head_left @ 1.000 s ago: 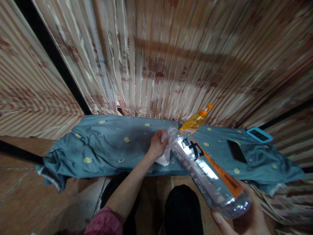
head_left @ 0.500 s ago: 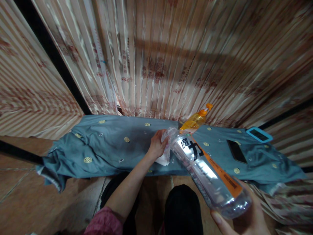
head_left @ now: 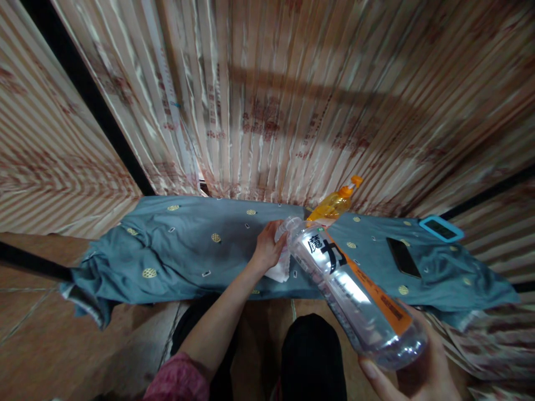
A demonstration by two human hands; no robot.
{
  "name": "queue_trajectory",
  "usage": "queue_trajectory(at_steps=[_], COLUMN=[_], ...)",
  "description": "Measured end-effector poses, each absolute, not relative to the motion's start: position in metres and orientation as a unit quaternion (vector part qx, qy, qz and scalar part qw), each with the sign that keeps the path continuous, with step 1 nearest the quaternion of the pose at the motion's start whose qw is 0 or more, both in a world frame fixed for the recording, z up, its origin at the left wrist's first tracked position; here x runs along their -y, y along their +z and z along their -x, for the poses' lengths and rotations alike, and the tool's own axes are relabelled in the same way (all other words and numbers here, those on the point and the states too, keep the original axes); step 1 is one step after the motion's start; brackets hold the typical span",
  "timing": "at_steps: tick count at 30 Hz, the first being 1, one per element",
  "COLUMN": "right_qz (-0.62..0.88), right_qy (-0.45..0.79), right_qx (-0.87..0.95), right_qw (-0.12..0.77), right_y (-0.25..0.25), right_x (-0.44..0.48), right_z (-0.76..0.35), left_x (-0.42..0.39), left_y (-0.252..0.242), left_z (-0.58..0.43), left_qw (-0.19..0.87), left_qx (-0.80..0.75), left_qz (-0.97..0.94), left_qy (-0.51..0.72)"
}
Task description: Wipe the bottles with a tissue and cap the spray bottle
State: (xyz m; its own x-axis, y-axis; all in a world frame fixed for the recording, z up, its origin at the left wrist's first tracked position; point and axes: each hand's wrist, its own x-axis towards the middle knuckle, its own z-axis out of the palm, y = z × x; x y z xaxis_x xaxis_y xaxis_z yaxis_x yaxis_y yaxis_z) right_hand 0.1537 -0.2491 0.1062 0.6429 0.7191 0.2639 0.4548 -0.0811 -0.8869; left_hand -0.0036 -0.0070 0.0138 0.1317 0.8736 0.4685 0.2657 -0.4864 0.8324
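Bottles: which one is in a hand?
The big clear bottle with the orange-striped label, its base in the right hand. The orange bottle sits untouched on the blue cloth behind.

A rumpled pink fabric sleeve (head_left: 179, 380) with darker flecks covers the left arm above the elbow. The forearm and left hand (head_left: 267, 250) are bare, as is the right hand (head_left: 418, 379). Plain black trousers (head_left: 313, 356) cover both knees.
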Motion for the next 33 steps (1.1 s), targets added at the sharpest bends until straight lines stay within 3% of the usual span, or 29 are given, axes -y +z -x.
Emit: queue_trajectory(at_steps=[33], right_qz=[0.711], right_qy=[0.139], right_qx=[0.424], right_qw=[0.544], right_y=[0.1049], right_x=[0.2494], right_z=[-0.1583], left_x=[0.0075], left_y=[0.0161], left_z=[0.0047], left_qw=[0.303], left_qx=[-0.41], left_qz=[-0.688], left_qy=[0.516])
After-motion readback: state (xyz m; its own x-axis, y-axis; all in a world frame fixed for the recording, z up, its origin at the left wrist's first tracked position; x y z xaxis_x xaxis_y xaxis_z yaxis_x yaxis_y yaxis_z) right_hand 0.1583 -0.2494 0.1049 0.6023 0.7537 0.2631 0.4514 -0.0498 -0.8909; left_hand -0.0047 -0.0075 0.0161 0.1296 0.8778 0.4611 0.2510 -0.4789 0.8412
